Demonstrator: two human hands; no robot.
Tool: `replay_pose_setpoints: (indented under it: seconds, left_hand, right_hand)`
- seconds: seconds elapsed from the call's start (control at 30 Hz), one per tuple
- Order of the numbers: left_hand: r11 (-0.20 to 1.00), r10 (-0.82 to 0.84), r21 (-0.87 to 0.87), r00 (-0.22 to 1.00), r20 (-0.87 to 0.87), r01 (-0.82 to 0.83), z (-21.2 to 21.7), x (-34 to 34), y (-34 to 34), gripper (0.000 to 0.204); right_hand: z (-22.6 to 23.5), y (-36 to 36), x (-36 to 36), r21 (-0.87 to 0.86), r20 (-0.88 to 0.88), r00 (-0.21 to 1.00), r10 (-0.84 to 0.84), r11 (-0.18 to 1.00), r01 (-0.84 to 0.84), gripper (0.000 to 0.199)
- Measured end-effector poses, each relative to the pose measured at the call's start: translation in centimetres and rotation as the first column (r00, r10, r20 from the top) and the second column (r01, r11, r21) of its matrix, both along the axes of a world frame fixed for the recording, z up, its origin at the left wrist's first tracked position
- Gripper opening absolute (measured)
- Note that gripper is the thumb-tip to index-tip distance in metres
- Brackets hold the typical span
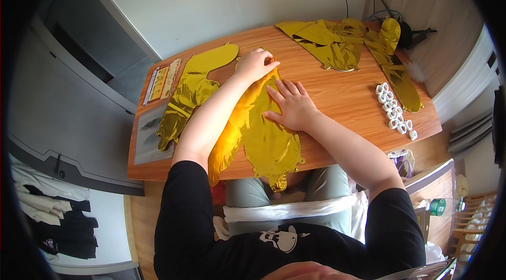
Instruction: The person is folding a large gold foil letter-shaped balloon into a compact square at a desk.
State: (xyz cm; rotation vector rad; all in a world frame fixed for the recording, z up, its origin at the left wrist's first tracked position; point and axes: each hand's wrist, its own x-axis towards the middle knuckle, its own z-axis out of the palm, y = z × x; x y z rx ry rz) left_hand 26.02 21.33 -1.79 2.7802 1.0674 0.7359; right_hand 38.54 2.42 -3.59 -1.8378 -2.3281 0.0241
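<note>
the person sits at a wooden table (348, 102) and works on a flat gold foil balloon (269, 140) that lies in the middle of it, its lower end hanging over the near edge at 6 o'clock. the left hand (256, 64) is at the top of the balloon, at about 12 o'clock from its middle, with fingers curled and pinching the foil edge there. the right hand (292, 105) lies flat and released, palm down, pressing on the foil just right of its centre. the balloon looks fully deflated and mostly smooth, so i judge the flattening is well along, but wrinkles remain near the bottom. at 9 o'clock a second gold balloon (195, 87) lies flat, and at 1 o'clock a crumpled gold pile (337, 40) is not yet smoothed. white rings (392, 110) lie at 3 o'clock.
</note>
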Motion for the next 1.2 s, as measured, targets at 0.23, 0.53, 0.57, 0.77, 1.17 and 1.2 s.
replay_pose_setpoints:
  seconds: [0.23,0.53,0.57,0.77,1.17,1.2]
  left_hand:
    - [0.985,0.018,0.172,0.998,-0.054,-0.008,-0.1,0.2,-0.6,0.034]
    - [0.939,-0.127,0.327,0.99,0.054,0.103,-2.0,-0.4,0.7,0.029]
    - [0.96,-0.102,0.267,0.994,0.051,0.085,-2.2,-0.2,0.7,0.028]
    - [0.96,-0.086,0.269,0.996,0.002,0.082,-2.4,-0.5,1.6,0.03]
    - [0.94,0.032,0.341,0.991,-0.133,0.015,-1.1,-0.4,0.7,0.032]
    - [0.944,0.039,0.329,0.989,-0.141,0.009,-1.1,-0.2,0.5,0.033]
  right_hand:
    - [0.2,-0.2,0.0,-0.031,0.008,1.0,-0.005,1.0,0.006,0.086]
    - [0.6,-0.3,-0.3,-0.045,0.012,1.0,0.0,0.999,0.001,0.087]
    - [0.5,-0.3,-0.2,-0.046,0.012,1.0,-0.003,0.999,0.004,0.087]
    - [0.6,-0.2,-0.5,-0.036,0.001,1.0,-0.001,0.999,0.001,0.087]
    - [0.3,-0.2,-0.4,-0.023,0.003,1.0,-0.002,1.0,0.002,0.087]
    - [0.2,-0.2,-0.3,-0.019,0.008,1.0,-0.003,1.0,0.003,0.087]
